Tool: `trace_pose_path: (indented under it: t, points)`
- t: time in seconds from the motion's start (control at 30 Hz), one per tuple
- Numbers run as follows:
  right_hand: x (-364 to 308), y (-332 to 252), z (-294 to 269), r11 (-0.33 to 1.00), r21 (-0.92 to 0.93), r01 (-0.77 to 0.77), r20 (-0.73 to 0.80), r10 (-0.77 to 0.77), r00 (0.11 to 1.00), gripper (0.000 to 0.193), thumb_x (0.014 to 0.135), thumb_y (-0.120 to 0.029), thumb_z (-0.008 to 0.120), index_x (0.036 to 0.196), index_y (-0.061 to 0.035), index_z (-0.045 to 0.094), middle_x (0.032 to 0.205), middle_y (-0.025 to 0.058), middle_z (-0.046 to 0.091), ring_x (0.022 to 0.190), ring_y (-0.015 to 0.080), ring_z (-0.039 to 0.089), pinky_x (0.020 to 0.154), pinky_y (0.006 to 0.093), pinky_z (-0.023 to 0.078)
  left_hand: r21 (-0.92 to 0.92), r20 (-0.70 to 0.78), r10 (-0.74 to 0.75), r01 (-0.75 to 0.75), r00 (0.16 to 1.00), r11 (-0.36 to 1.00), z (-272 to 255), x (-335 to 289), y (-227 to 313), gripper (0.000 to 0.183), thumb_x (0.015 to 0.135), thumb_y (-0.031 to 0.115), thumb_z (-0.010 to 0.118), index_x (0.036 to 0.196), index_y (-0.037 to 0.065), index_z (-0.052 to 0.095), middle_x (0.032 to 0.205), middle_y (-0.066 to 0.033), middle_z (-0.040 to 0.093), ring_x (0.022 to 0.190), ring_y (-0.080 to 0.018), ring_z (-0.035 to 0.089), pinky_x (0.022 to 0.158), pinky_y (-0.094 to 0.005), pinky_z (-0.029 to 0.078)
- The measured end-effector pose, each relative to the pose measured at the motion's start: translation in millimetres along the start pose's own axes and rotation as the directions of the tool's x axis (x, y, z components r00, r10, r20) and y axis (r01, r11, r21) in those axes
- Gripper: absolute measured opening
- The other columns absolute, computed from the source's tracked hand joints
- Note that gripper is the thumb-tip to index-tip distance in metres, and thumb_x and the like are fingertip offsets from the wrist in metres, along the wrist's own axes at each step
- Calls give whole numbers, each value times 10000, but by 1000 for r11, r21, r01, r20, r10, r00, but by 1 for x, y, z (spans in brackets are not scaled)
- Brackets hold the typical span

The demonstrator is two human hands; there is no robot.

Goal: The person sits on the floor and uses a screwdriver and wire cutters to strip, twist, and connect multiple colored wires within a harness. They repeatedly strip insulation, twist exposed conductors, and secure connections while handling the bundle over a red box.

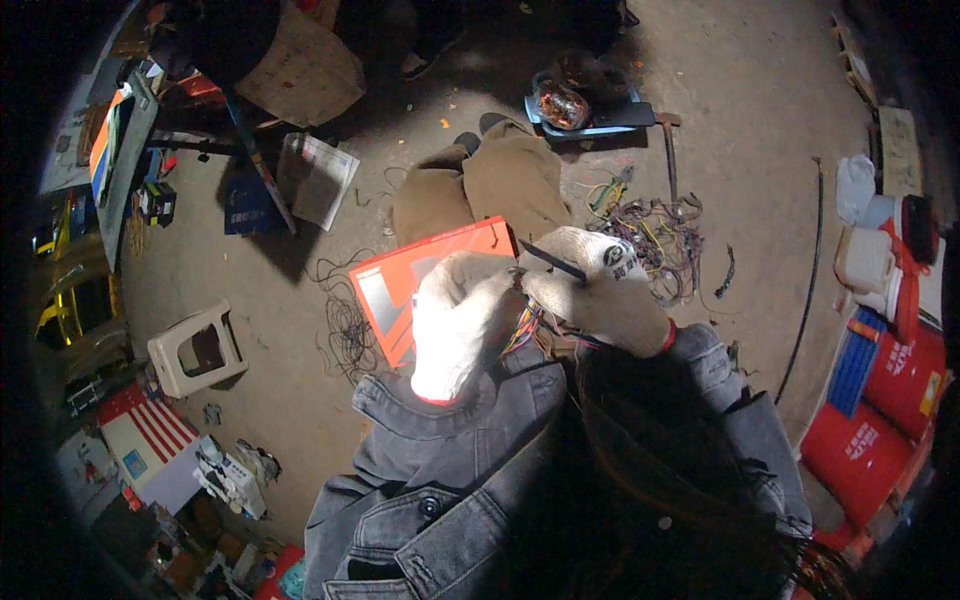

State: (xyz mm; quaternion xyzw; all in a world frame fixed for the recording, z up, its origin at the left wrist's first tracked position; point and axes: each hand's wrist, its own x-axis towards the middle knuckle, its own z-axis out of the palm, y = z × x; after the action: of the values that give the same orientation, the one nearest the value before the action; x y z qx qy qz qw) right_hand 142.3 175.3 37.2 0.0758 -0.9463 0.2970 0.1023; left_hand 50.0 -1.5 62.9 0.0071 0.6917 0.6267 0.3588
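Both my hands wear white knit gloves with red cuffs and meet above my lap. My left hand (462,312) is closed, its fingertips pinching the end of a bundle of thin multicoloured wires (527,328). A small dark piece sits at the pinch, too small to make out. My right hand (607,298) is closed around a dark narrow blade, seemingly a knife (553,260), which points up and left across the fingers. Its thumb side touches the wire end beside my left fingertips. Beneath my left hand lies a flat orange-red box (372,285) across my lap.
Tangled wires (655,235) lie on the floor to the right, near a hammer (670,150) and a blue tray (590,128). More thin wire (352,325) coils left of the box. A beige plastic stool (197,350) stands left; red drums (860,455) stand right.
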Motion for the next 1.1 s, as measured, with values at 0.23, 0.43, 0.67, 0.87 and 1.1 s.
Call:
trace_pose_path:
  t: [0.23, 0.43, 0.67, 0.87, 1.1]
  points:
    - [-1, -5, 5, 996, 17, -92, -67, 93, 993, 231, 826, -149, 662, 1046, -87, 697, 991, 103, 610, 884, 305, 642, 683, 420, 535, 282, -72, 186, -159, 980, 946, 3, 2, -6, 207, 854, 131, 768, 994, -11, 711, 922, -116, 747, 858, -186, 701, 789, -320, 549]
    - [-5, -4, 4, 985, -169, -35, 17, 38, 999, 309, 835, -118, 703, 1141, -80, 723, 1159, 117, 682, 1077, 297, 677, 865, 404, 575, 348, -105, 257, -207, 961, 914, 3, -1, -5, 193, 824, 120, 787, 967, 9, 720, 915, -124, 747, 834, -217, 714, 778, -335, 555]
    - [-10, -1, 17, 974, -197, -116, 74, 132, 988, 294, 819, -120, 698, 1109, -111, 741, 1141, 95, 695, 1060, 256, 691, 836, 371, 575, 452, -53, 431, -363, 901, 815, 7, -4, -8, 133, 806, 91, 792, 909, 26, 738, 852, -128, 733, 770, -262, 712, 719, -360, 555]
    - [-12, -10, 26, 932, -340, -126, -169, 71, 983, 257, 818, -147, 712, 1074, -152, 736, 1041, 65, 710, 902, 230, 701, 719, 357, 562, 651, 160, 618, -553, 770, 520, 8, -4, -10, 123, 800, 60, 803, 901, 29, 742, 748, -103, 669, 669, -271, 636, 614, -378, 491]
    - [-11, 7, 13, 736, 540, -408, 131, 406, 905, 288, 817, -110, 702, 1104, -97, 687, 1032, 68, 629, 865, 249, 650, 663, 372, 527, 670, 256, 732, -661, 632, 337, 2, 2, -8, 174, 758, -7, 819, 898, 44, 729, 728, -94, 607, 641, -274, 577, 590, -395, 428]
